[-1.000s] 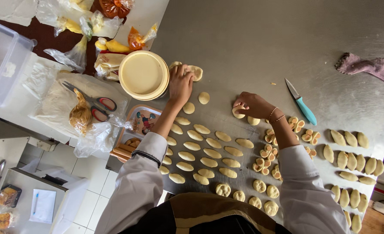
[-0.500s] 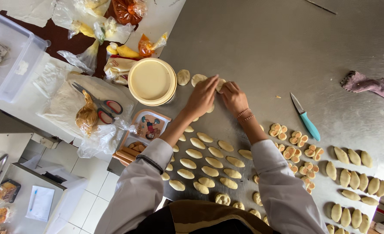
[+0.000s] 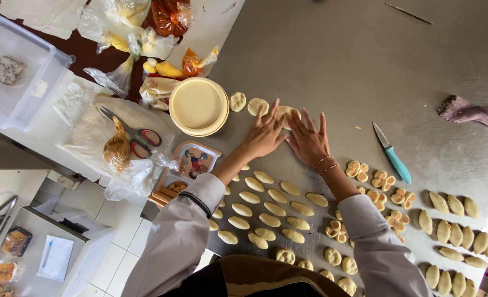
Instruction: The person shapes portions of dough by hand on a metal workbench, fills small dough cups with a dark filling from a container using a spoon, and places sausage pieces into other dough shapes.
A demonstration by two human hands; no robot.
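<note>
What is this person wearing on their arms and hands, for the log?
Both hands are bare, no gloves. The left hand comes out of a pale grey long sleeve with a dark band at the cuff. The right hand has thin beaded bracelets at the wrist and the same pale sleeve pushed up the forearm.

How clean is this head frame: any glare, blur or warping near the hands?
Head view: soft daylight glare washes the steel table toward the top; both the left hand and right hand are sharp, with faint shadows beneath them on the dough piece. The wide lens bends the edges, stretching the sleeves and the plastic tub.
</note>
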